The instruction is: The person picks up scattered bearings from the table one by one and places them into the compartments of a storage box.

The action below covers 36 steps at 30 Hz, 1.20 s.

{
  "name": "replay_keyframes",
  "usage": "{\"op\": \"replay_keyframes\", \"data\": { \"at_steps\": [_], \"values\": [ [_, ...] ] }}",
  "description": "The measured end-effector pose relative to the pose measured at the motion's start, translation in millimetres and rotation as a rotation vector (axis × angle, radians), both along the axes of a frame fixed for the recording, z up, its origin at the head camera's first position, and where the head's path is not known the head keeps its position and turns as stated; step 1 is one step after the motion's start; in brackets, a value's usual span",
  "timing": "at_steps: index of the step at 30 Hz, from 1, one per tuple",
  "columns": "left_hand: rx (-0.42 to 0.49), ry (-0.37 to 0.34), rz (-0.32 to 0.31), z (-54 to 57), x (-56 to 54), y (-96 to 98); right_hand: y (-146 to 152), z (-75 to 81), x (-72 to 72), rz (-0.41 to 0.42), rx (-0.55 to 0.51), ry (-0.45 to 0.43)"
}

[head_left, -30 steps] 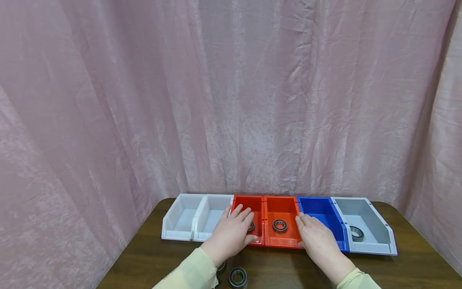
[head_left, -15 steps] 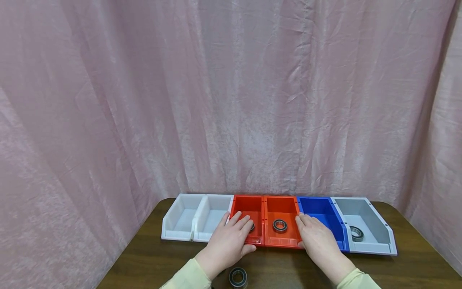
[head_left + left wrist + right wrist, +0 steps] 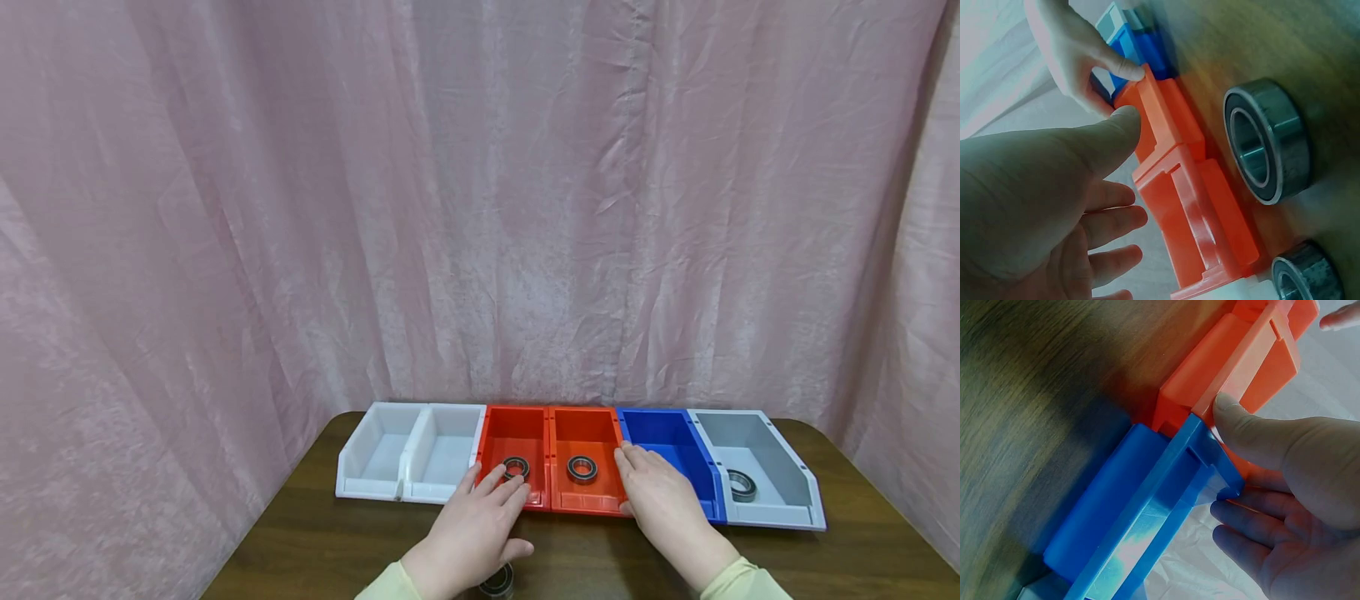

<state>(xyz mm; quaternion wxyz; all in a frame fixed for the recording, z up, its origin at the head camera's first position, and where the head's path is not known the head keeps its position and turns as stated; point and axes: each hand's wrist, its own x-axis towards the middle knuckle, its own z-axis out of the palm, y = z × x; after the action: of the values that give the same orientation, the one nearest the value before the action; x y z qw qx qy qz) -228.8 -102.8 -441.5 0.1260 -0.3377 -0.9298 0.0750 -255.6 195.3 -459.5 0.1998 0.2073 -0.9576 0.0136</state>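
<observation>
My left hand (image 3: 472, 533) hovers, fingers spread, at the front of the left red bin (image 3: 517, 425); in the left wrist view nothing lies between its fingers. A ball bearing (image 3: 516, 468) lies in that bin, just beyond the fingertips. My right hand (image 3: 667, 504) rests on the wall between the orange-red bin (image 3: 585, 425) and the blue bin (image 3: 656, 425). Its thumb (image 3: 1238, 422) touches the orange-red bin's front rim. Another bearing (image 3: 582, 469) lies in the orange-red bin. Beneath my left hand, a large bearing (image 3: 1266, 140) and a smaller one (image 3: 1307, 275) stand on the table.
Two white bins (image 3: 382, 450) continue the row to the left. A grey bin (image 3: 765, 467) at the right end holds a bearing (image 3: 742, 485). The wooden table (image 3: 300, 542) runs in front of the row, and a pink curtain (image 3: 480, 208) hangs behind it.
My left hand has drawn back from over the left red bin towards the table's front, uncovering the bearing inside and partly covering one on the table. The right hand has stayed in place.
</observation>
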Motion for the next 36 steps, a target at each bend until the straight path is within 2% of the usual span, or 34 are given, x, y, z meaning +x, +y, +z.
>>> {"op": "replay_keyframes", "data": {
  "at_steps": [8,16,22,36],
  "values": [
    [-0.001,-0.008,-0.046,-4.5,8.2,-1.8,0.1,-1.0,-0.8,0.004,-0.002,0.004],
    [-0.013,-0.089,-0.033,-7.3,10.3,-3.6,0.3,-2.0,0.5,0.002,-0.006,0.001],
    [-0.039,-0.084,-0.034,-10.9,11.6,-6.9,1.0,-2.0,1.2,0.002,-0.003,0.016],
    [-0.054,-0.171,-0.015,-20.7,12.5,-9.8,-0.1,-1.4,-1.0,0.003,-0.005,0.015]
  ]
}}
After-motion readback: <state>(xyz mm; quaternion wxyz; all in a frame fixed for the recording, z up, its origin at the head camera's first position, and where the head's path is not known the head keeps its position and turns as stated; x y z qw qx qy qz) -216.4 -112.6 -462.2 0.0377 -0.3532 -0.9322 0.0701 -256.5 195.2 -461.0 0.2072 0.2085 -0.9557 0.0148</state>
